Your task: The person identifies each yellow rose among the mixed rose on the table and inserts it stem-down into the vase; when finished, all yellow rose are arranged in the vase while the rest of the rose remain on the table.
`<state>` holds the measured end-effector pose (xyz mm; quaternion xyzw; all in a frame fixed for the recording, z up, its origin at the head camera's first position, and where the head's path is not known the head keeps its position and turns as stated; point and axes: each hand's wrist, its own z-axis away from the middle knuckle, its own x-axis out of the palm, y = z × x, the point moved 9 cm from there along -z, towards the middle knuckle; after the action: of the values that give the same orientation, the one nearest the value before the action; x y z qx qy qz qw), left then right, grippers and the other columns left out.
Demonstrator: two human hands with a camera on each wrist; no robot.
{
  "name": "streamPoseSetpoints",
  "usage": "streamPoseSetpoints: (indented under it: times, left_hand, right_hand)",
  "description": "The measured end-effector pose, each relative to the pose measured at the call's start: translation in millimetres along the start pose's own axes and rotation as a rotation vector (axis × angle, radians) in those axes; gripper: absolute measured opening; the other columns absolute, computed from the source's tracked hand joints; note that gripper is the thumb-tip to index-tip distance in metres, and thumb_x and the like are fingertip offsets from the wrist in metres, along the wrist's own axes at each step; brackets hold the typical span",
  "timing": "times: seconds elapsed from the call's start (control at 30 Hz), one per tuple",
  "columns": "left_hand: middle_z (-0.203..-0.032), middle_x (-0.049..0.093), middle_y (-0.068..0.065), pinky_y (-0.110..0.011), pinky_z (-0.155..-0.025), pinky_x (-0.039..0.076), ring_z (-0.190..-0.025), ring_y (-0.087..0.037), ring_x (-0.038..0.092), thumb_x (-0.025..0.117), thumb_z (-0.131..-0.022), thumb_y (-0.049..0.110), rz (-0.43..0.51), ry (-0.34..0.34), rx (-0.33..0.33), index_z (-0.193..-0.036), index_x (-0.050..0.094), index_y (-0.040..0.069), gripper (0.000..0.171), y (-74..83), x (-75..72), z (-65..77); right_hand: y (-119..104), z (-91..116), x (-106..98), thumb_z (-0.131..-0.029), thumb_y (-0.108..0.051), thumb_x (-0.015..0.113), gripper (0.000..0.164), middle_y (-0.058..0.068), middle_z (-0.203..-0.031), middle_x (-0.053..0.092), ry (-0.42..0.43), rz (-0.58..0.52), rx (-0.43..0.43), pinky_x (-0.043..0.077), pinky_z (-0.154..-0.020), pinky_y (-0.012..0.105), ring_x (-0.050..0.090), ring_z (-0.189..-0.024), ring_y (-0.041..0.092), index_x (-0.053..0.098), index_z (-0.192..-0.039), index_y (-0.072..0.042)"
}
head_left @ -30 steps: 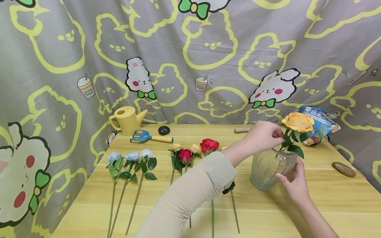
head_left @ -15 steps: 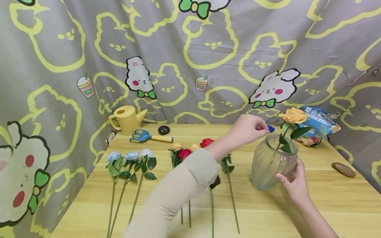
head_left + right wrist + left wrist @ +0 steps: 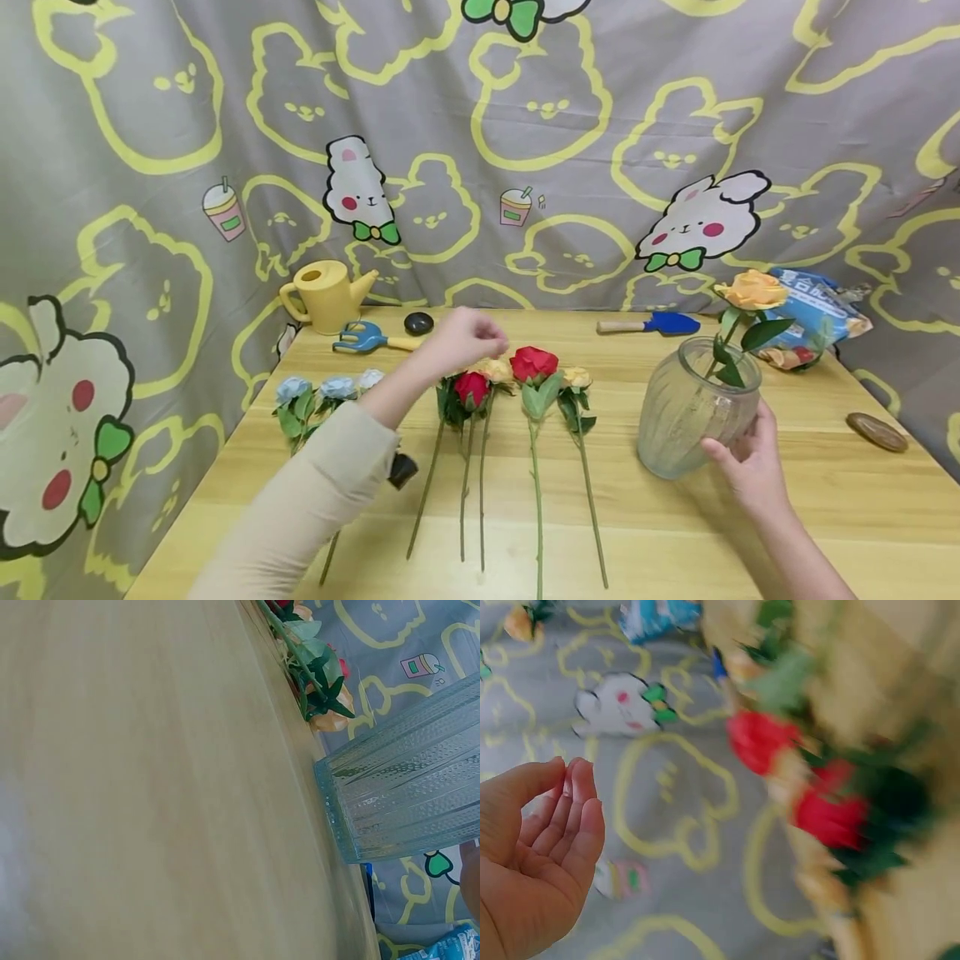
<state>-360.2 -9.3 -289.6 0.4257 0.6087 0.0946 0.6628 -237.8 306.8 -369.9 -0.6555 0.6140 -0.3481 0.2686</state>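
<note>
In the head view my right hand [image 3: 753, 467] grips the lower right side of a ribbed glass vase [image 3: 682, 417], thumb in front. One yellow-orange rose [image 3: 752, 289] stands in the vase, leaning right. The right wrist view shows the vase's base and wall close up, with a bit of a finger [image 3: 471, 881] at the edge. My left hand [image 3: 461, 340] is in the air over the middle row of flowers, near a red rose [image 3: 472, 389]; its fingers are loosely bent and hold nothing. A larger red rose [image 3: 534, 364] and small yellow roses [image 3: 577, 377] lie beside it.
Blue and white roses [image 3: 337, 387] lie at the left, partly behind the left sleeve. Along the back are a yellow watering can [image 3: 326, 300], a blue hand fork [image 3: 363, 337], a black stone [image 3: 418, 322], a blue trowel [image 3: 671, 323] and a blue bag [image 3: 813, 308]. A brown stone [image 3: 876, 432] lies right.
My left hand has let go of the yellow-orange rose, which now stands in the vase, and has moved left over the flower row. My right hand stays on the vase.
</note>
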Motion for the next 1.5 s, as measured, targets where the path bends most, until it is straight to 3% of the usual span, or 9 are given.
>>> streamPoseSetpoints:
  times: [0.17, 0.27, 0.4, 0.53, 0.7, 0.87, 1.07, 1.27, 1.5]
  left_hand:
    - [-0.072, 0.064, 0.002, -0.032, -0.069, 0.046, -0.072, -0.017, 0.060, 0.061, -0.084, 0.014, 0.036, 0.008, -0.110, -0.085, 0.068, 0.007, 0.009, -61.8, 0.5, 35.0]
    - [-0.069, 0.063, 0.002, -0.030, -0.067, 0.046, -0.069, -0.015, 0.059, 0.061, -0.082, 0.010, 0.045, -0.010, -0.196, -0.083, 0.068, 0.005, 0.008, -94.5, 6.7, 53.6]
    - [-0.067, 0.062, 0.001, -0.027, -0.059, 0.046, -0.064, -0.013, 0.056, 0.062, -0.078, 0.006, 0.040, -0.041, -0.289, -0.077, 0.067, 0.004, 0.006, -120.4, 16.5, 70.8]
    - [-0.063, 0.061, 0.000, -0.026, -0.058, 0.044, -0.062, -0.014, 0.054, 0.065, -0.075, 0.005, 0.010, -0.089, -0.345, -0.072, 0.066, 0.004, 0.003, -128.5, 28.8, 81.2]
    - [-0.057, 0.059, 0.000, -0.024, -0.051, 0.039, -0.054, -0.013, 0.050, 0.064, -0.076, 0.008, -0.065, -0.121, -0.348, -0.064, 0.065, 0.009, 0.012, -133.1, 42.2, 85.8]
    - [-0.055, 0.059, 0.001, -0.024, -0.049, 0.039, -0.053, -0.013, 0.049, 0.066, -0.077, 0.011, -0.063, -0.129, -0.371, -0.063, 0.065, 0.010, 0.014, -138.6, 50.0, 89.5]
    - [-0.057, 0.060, 0.001, -0.025, -0.050, 0.043, -0.055, -0.013, 0.054, 0.068, -0.078, 0.016, -0.023, -0.105, -0.403, -0.066, 0.066, 0.009, 0.014, -144.6, 52.8, 90.6]
    - [-0.060, 0.061, -0.002, -0.026, -0.053, 0.049, -0.056, -0.012, 0.058, 0.067, -0.079, 0.012, 0.091, -0.076, -0.446, -0.071, 0.065, 0.005, 0.011, -152.6, 55.7, 92.0]
    - [-0.061, 0.061, -0.003, -0.026, -0.053, 0.049, -0.057, -0.012, 0.059, 0.065, -0.080, 0.009, 0.187, -0.069, -0.461, -0.075, 0.065, 0.003, 0.009, -159.5, 60.3, 93.7]
  right_hand:
    - [-1, -2, -3, -0.079, 0.015, 0.057, 0.075, 0.007, -0.133, 0.034, -0.005, -0.016, -0.011, 0.032, -0.093, 0.016, 0.037, -0.119, 0.012, 0.016, -0.139, -0.005]
    - [-1, -4, -5, -0.079, 0.014, 0.058, 0.075, 0.008, -0.134, 0.033, -0.002, -0.018, -0.017, 0.032, -0.093, 0.016, 0.036, -0.120, 0.013, 0.016, -0.139, -0.005]
    - [-2, -6, -6, -0.080, 0.014, 0.057, 0.075, 0.009, -0.133, 0.034, 0.009, -0.028, -0.016, 0.034, -0.093, 0.016, 0.038, -0.119, 0.014, 0.016, -0.139, -0.005]
    - [-1, -4, -7, -0.080, 0.015, 0.056, 0.074, 0.008, -0.132, 0.034, 0.019, -0.032, -0.005, 0.035, -0.091, 0.016, 0.040, -0.117, 0.013, 0.016, -0.139, -0.005]
    - [0, -1, -5, -0.080, 0.015, 0.055, 0.073, 0.007, -0.131, 0.035, 0.019, -0.025, 0.008, 0.036, -0.091, 0.016, 0.042, -0.115, 0.012, 0.017, -0.139, -0.006]
    - [4, 1, -7, -0.080, 0.013, 0.057, 0.073, 0.008, -0.129, 0.035, 0.038, -0.012, 0.034, 0.037, -0.090, 0.015, 0.042, -0.113, 0.012, 0.017, -0.139, -0.007]
    - [5, 1, -6, -0.080, 0.013, 0.057, 0.074, 0.008, -0.130, 0.035, 0.037, 0.014, 0.044, 0.036, -0.091, 0.015, 0.042, -0.114, 0.012, 0.017, -0.139, -0.007]
    - [3, -1, -3, -0.080, 0.013, 0.058, 0.074, 0.008, -0.130, 0.035, 0.019, -0.001, 0.026, 0.035, -0.091, 0.016, 0.041, -0.115, 0.013, 0.017, -0.139, -0.006]
    - [2, -1, -1, -0.080, 0.015, 0.056, 0.074, 0.007, -0.131, 0.035, 0.004, -0.001, 0.020, 0.035, -0.092, 0.016, 0.041, -0.116, 0.012, 0.017, -0.139, -0.007]
